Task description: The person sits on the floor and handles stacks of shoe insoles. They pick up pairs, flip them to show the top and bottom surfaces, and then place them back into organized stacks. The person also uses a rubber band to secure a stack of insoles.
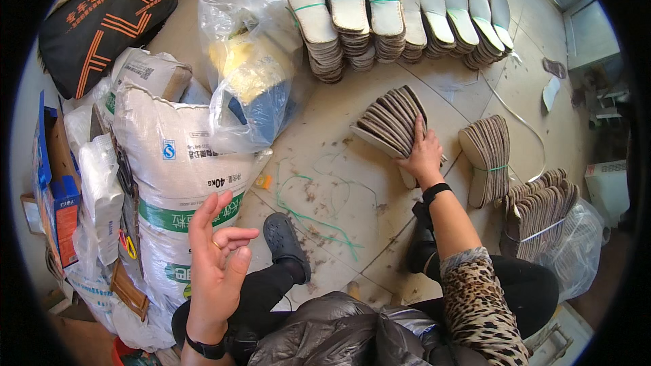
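Note:
My right hand [426, 155] is on a fanned stack of shoe insoles [389, 117], its thumb on the near side and its index finger laid along the top edges. This stack stands on edge on the tiled floor, showing brown felt-like layers and a pale outer face. Raised over my left leg, my left hand [218, 259] holds nothing; its fingers are apart and partly curled. To the right of the stack stands another bundle of insoles [488, 162], bound with green twine. Loose green twine [315, 223] lies on the floor between my feet.
Tied insole piles [381, 10] line the far floor. More insoles [536, 218] stand by a clear plastic bag [580, 249] at right. Woven sacks [178, 173] and a filled plastic bag [249, 71] crowd the left. Scissors with coloured handles [128, 245] hang beside the sacks.

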A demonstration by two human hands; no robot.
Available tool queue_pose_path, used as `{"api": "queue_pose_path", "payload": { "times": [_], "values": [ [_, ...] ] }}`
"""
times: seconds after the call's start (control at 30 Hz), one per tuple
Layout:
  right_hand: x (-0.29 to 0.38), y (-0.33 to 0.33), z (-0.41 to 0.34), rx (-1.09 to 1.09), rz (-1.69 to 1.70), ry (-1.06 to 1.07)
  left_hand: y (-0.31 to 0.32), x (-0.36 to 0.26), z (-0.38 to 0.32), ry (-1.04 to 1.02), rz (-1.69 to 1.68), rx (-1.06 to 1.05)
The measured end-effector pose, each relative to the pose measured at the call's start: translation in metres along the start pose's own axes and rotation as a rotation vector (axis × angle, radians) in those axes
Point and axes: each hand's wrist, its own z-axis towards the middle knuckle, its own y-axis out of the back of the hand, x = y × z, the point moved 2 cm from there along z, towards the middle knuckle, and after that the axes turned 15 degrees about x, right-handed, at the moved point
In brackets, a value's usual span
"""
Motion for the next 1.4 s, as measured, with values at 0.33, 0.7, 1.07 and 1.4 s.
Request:
{"api": "queue_pose_path", "payload": {
  "times": [0.33,0.7,1.07,1.4],
  "values": [
    [0.0,0.021,0.007,-0.015,0.11,0.111,-0.003,-0.006,-0.005,-0.059,0.007,0.095],
    [0.129,0.211,-0.088,-0.44,0.483,0.996,0.01,-0.041,-0.026,-0.458,0.112,-0.05],
    [0.13,0.312,-0.232,-0.52,0.408,1.107,-0.006,-0.103,-0.092,-1.105,0.387,-0.236],
    [0.118,0.305,-0.25,-0.645,0.494,1.087,-0.016,-0.112,-0.108,-1.307,0.585,-0.381]
  ]
}}
